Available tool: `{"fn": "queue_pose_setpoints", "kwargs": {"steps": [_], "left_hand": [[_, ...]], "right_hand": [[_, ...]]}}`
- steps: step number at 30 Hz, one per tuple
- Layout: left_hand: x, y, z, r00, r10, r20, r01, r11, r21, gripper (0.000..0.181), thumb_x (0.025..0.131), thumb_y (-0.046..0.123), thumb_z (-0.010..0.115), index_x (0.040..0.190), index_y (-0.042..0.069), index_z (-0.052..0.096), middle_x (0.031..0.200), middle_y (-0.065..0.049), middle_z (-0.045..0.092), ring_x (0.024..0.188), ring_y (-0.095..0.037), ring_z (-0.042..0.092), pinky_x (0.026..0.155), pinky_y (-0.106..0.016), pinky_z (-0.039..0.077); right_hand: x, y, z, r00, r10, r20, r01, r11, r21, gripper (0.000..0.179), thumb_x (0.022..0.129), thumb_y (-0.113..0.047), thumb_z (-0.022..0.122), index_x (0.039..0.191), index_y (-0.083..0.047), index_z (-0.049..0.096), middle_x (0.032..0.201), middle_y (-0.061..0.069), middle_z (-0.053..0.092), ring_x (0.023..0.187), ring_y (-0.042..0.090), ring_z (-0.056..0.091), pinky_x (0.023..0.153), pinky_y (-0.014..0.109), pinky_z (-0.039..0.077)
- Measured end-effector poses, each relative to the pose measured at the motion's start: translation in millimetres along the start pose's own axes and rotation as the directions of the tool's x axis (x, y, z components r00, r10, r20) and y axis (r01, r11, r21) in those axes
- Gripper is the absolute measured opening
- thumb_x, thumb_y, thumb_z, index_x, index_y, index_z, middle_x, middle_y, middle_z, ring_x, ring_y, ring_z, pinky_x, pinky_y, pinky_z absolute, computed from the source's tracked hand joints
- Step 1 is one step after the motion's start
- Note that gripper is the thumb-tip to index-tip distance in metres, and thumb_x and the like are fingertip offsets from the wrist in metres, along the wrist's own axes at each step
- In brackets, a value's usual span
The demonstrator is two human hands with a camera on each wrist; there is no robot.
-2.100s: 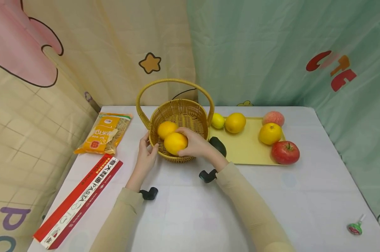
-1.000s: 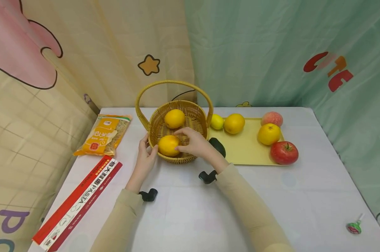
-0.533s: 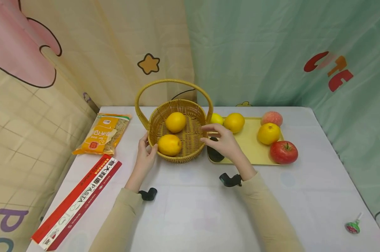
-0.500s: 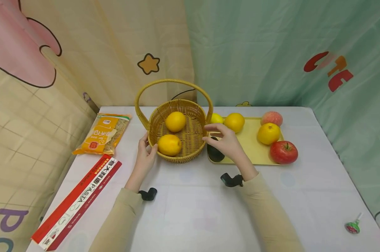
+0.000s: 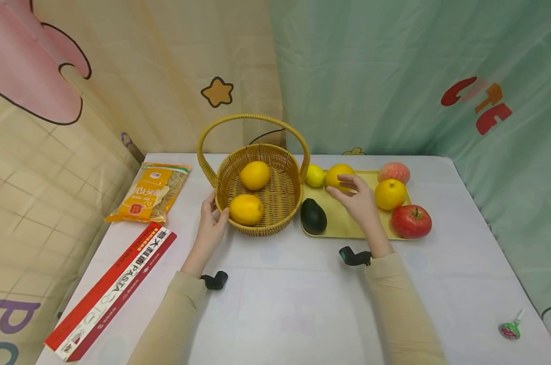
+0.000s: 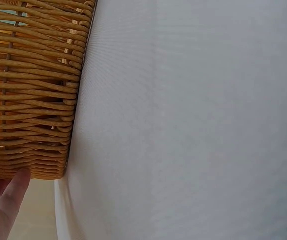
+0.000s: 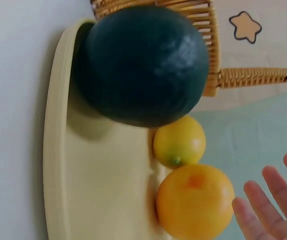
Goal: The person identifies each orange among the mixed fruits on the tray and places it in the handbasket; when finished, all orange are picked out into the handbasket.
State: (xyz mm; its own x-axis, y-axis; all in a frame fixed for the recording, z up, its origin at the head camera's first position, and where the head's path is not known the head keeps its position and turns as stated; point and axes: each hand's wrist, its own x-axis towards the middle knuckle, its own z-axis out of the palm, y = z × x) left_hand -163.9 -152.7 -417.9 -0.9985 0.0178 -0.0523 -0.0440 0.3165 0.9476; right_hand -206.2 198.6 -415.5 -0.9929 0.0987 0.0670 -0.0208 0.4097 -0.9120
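Note:
My left hand (image 5: 211, 225) holds the left side of the wicker basket (image 5: 284, 215), with the thumb at the rim and the fingers along the outer wall. Inside the basket lie two yellow-orange fruits, one at the back (image 5: 254, 176) and a mango-like one (image 5: 245, 210) by my thumb. My right hand (image 5: 361, 204), holding nothing, hovers over the yellow tray (image 5: 339, 223). Its spread fingers overlap an orange (image 5: 338, 175) in the head view; the right wrist view shows the fingertips beside that orange (image 7: 195, 202). A dark avocado (image 5: 313, 217) lies at the tray's near left.
A lemon (image 5: 315, 175) sits at the tray's back left. Along its right are a peach (image 5: 394, 173), a yellow fruit (image 5: 390, 194) and a red apple (image 5: 411, 221). A noodle bag (image 5: 149, 193) and pasta box (image 5: 111, 291) lie left; a lollipop (image 5: 510, 328) lies front right.
My right hand has let go of the mango-like fruit in the basket and moved right over the tray. The other fruit now sits farther back in the basket. My left hand has stayed put.

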Motion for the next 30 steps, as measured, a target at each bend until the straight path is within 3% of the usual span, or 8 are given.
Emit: {"fn": "queue_pose_setpoints", "kwargs": {"steps": [10,15,21,26,30], "left_hand": [[0.4,-0.5,-1.7,1.0,-0.009,-0.002,0.009,1.0,-0.005,0.063,0.104,0.008,0.042,0.154,-0.003,0.007,0.159,-0.025,0.012,0.146,-0.037,0.025,0.116,-0.047,0.036],[0.4,-1.1,-2.3,1.0,-0.018,0.002,0.018,1.0,0.002,0.063,0.104,0.009,0.043,0.154,-0.003,0.006,0.159,-0.024,0.012,0.146,-0.038,0.026,0.116,-0.048,0.037],[0.5,-2.8,-2.1,1.0,-0.004,0.002,0.004,1.0,-0.002,0.063,0.104,0.009,0.042,0.154,-0.003,0.007,0.159,-0.025,0.013,0.145,-0.038,0.027,0.115,-0.048,0.038],[2.8,-5.0,-0.9,1.0,-0.003,0.0,0.003,1.0,-0.002,0.062,0.103,0.008,0.042,0.154,-0.003,0.007,0.159,-0.025,0.013,0.145,-0.037,0.026,0.115,-0.047,0.038],[10.3,-18.6,0.4,1.0,0.007,-0.009,-0.007,1.0,-0.013,0.063,0.103,0.008,0.043,0.155,-0.001,0.007,0.159,-0.023,0.014,0.146,-0.036,0.026,0.115,-0.048,0.037]], "right_hand": [[17.2,7.7,0.5,0.981,0.122,-0.151,-0.135,0.987,-0.082,0.073,0.088,-0.045,0.071,0.142,-0.004,0.046,0.146,0.017,0.043,0.134,0.033,0.043,0.112,0.045,0.043],[26.7,7.8,3.0,0.968,0.201,-0.153,-0.217,0.971,-0.098,0.082,0.088,-0.05,0.069,0.148,-0.005,0.037,0.149,0.019,0.037,0.136,0.035,0.038,0.114,0.044,0.04],[36.7,6.6,7.0,0.959,0.237,-0.153,-0.253,0.962,-0.098,0.088,0.087,-0.049,0.07,0.15,-0.004,0.031,0.15,0.022,0.033,0.135,0.037,0.037,0.118,0.044,0.034],[42.5,7.8,12.1,0.939,0.304,-0.163,-0.324,0.94,-0.108,0.093,0.087,-0.051,0.069,0.153,-0.004,0.024,0.152,0.024,0.027,0.137,0.037,0.035,0.12,0.044,0.031],[45.0,10.9,14.8,0.926,0.344,-0.155,-0.362,0.925,-0.112,0.094,0.087,-0.05,0.069,0.153,-0.004,0.019,0.152,0.026,0.023,0.137,0.039,0.035,0.121,0.045,0.029]]}}
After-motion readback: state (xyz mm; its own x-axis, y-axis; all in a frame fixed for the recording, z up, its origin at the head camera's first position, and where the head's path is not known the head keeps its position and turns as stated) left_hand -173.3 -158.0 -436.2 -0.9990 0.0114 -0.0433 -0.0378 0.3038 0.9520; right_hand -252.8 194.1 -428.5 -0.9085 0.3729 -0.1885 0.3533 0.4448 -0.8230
